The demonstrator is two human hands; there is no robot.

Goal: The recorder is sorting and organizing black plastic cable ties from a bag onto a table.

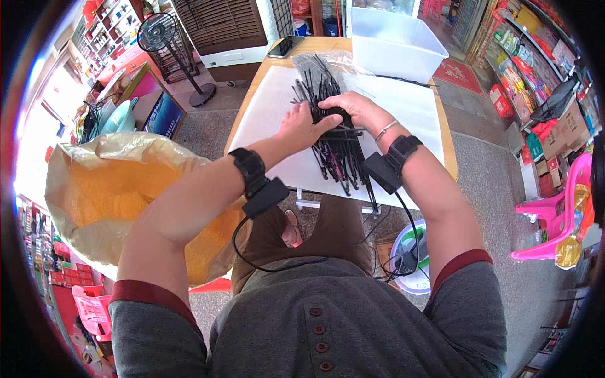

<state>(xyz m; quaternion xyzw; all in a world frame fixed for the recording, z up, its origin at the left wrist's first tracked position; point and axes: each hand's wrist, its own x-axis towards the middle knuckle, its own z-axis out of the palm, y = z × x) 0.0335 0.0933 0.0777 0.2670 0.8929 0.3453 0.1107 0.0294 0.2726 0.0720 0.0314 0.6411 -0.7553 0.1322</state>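
Observation:
A loose heap of thin black sticks or strips [340, 156] lies across a white sheet [409, 120] on the table. Their exact kind is too fine to make out. My left hand [301, 129] is at the heap's left side, fingers partly hidden behind the sticks and thumb pointing right across them. From the right, my right hand [351, 108] curls over the middle of the heap with its fingers closed on some sticks. A few sticks lie crosswise under my hands, while others fan out toward the table's near edge.
A clear plastic bin [400, 47] stands at the table's far right, and a phone [286, 46] lies far left. Crumpled clear plastic [343, 61] is behind the heap. A large open sack [126, 183] with orange inside stands left; a basin [409, 268] sits below right.

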